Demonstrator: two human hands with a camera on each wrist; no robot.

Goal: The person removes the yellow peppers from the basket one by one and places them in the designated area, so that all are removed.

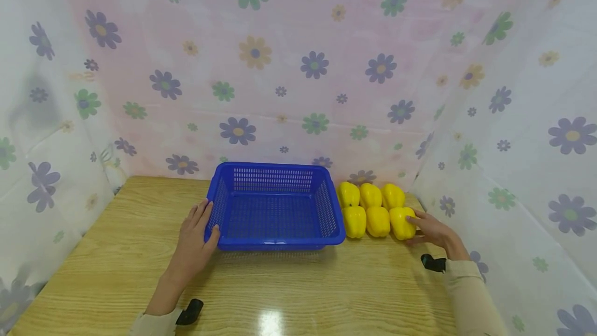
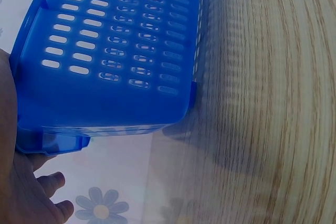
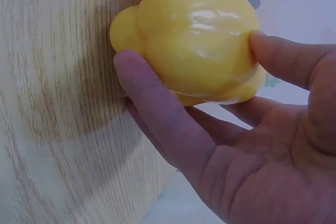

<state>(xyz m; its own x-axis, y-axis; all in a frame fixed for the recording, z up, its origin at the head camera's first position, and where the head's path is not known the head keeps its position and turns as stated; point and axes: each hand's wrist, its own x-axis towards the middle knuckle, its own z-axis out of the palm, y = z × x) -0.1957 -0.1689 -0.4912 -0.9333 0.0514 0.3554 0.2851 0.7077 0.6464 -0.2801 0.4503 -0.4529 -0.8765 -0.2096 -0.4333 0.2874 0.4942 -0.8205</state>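
A blue plastic basket (image 1: 275,240) with slotted walls stands on the table. At its left rim rests my left hand (image 1: 196,232), thumb over the edge and fingers fairly straight. In the left wrist view, loose fingertips (image 2: 51,183) extend past the basket's corner (image 2: 105,114). Several yellow bell peppers (image 1: 370,196) sit in two rows right of the basket. My right hand (image 1: 431,229) holds the front right bell pepper (image 1: 401,223). In the right wrist view, thumb and forefinger lie on opposite sides of this glossy pepper (image 3: 194,40), with the other fingers beneath.
The wood-grain table (image 1: 280,284) reaches toward me. Flower-printed sheets (image 1: 289,92) rise behind it and at both sides, close behind the basket and peppers. A black wrist mount (image 1: 190,311) sits at the left cuff and another (image 1: 432,263) at the right.
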